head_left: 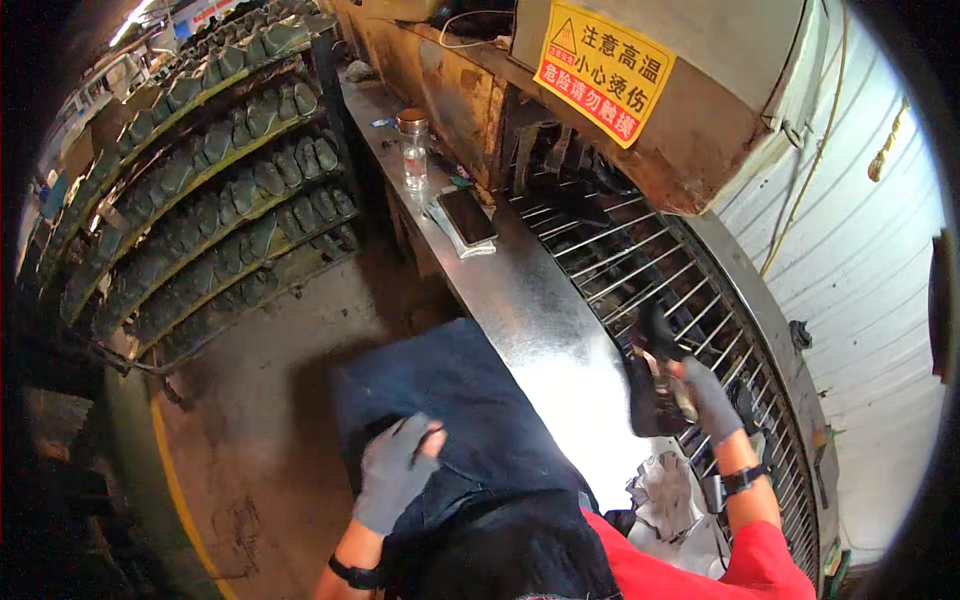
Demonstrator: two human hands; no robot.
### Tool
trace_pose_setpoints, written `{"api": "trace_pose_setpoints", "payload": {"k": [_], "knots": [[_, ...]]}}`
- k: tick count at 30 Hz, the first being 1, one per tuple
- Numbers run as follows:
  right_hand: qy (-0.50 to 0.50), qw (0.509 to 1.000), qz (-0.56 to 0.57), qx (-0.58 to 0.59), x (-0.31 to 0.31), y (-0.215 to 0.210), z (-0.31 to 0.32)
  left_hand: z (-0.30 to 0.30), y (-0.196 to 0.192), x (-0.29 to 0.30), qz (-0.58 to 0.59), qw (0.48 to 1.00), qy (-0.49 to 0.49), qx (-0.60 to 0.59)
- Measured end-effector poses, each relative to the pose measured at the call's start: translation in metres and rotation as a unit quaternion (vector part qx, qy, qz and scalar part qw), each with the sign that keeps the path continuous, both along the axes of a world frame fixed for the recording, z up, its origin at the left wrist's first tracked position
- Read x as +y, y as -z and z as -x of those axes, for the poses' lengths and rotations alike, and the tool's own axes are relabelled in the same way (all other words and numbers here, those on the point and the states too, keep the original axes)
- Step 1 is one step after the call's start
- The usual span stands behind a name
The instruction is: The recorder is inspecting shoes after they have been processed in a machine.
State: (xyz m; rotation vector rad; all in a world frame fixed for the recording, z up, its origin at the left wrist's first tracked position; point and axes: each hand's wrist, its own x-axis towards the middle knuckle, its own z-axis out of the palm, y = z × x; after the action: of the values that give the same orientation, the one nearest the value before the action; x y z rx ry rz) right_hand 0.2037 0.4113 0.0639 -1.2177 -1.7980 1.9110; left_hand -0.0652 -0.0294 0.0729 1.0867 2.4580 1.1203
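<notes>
My right hand, in a grey glove with bare fingertips, reaches over a metal rack and grips a black shoe. The shoe is tilted at the rack's near-left edge, partly hidden by my fingers and a little blurred. My left hand, gloved the same way, hovers above the dark blue cloth over my lap. Its fingers are curled in, with the thumb tip showing. Something dark shows along those fingers, too smeared to make out. More dark shoes lie farther along the rack.
The metal rack of bars curves beside a steel ledge. On the ledge are a phone on white cloth and a clear bottle. Crumpled white material lies near my right forearm. A tiered shelf of shoes stands left; a warning-labelled housing overhangs.
</notes>
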Motion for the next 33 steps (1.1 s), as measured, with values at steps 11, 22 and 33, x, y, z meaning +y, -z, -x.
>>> {"api": "trace_pose_setpoints", "payload": {"k": [11, 22, 33], "knots": [[-0.117, 0.706, -0.687, -0.123, -0.010, 0.028, 0.003, -0.014, 0.077, -0.057, -0.007, 0.989, -0.071, 0.127], [-0.264, 0.747, -0.611, -0.008, -0.090, 0.008, 0.218, -0.049, 0.108, -0.092, -0.069, 0.932, -0.162, 0.318], [-0.279, 0.793, -0.542, -0.014, -0.090, -0.008, 0.203, 0.013, 0.038, -0.140, -0.107, 0.903, -0.377, 0.177]]}}
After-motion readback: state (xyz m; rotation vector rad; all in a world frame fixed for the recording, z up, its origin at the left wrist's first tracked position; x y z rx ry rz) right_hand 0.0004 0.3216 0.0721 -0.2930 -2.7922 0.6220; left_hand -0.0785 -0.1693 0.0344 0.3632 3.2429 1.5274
